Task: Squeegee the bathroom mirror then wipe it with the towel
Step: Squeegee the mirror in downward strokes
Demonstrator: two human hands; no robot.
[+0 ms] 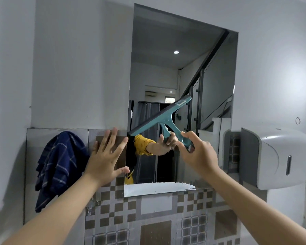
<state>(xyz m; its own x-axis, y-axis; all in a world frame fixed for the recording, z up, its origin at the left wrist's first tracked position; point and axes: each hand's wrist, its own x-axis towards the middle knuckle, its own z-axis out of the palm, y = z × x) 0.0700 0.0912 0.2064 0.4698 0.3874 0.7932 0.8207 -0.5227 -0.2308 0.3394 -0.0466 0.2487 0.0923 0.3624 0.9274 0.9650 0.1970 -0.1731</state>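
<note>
Our right hand grips one teal plastic squeegee against one rectangular wall mirror; our left hand's fingers spread wide, flat beside it.

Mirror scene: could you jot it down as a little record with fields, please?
mirror: on the wall, foam along its bottom edge
squeegee: teal, blade tilted against the glass
right hand: grips the squeegee handle
left hand: fingers spread, flat on the tiles beside the mirror
towel: blue checked, hanging at left, untouched
dispenser: on the wall at right
</note>
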